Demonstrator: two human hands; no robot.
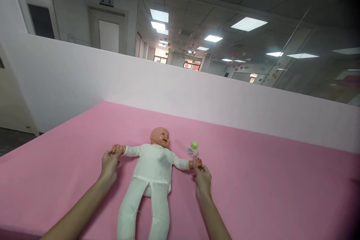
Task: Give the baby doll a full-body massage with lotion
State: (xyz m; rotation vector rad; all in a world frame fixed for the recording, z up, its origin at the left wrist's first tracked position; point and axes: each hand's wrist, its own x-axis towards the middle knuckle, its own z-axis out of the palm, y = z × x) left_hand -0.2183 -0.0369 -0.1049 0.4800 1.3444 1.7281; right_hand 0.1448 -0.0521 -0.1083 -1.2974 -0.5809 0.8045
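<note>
A baby doll (153, 174) in a white suit lies on its back on the pink surface (267, 180), head away from me, arms spread wide. My left hand (109, 165) pinches the doll's hand on the left side. My right hand (201, 179) pinches the doll's other hand on the right. A small white bottle with a green cap (192, 149) stands upright just beyond my right hand, close to the doll's hand, apart from my fingers.
A low white partition wall (197, 97) runs along the far edge of the pink surface. Beyond it are doors, glass walls and ceiling lights. The left edge of the pink surface drops to a dark floor (11, 138).
</note>
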